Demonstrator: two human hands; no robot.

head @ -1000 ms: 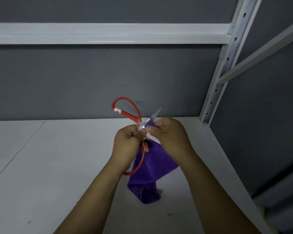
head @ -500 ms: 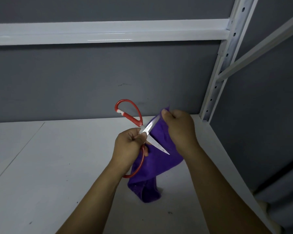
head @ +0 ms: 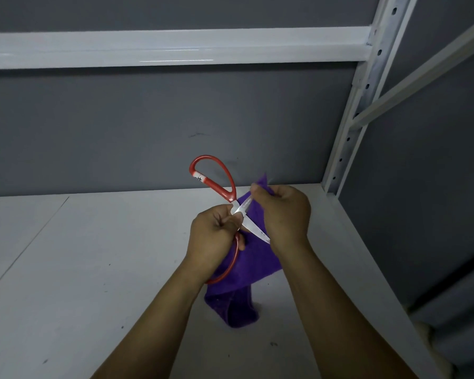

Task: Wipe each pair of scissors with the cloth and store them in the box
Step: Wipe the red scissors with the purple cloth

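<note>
glossy red-handled metal scissors (head: 225,198), fuzzy purple cloth (head: 238,285), matt white shelf (head: 93,269)

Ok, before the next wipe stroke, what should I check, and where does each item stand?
1. Left hand grips the scissors near the pivot: ok.
2. Right hand pinches the purple cloth over one blade: ok.
3. Bare blade tip away from the right hand: not ok, it points close to it.
4. Cloth tail off the shelf: cannot tell.
5. Box in sight for storing: not ok, none in view.
</note>
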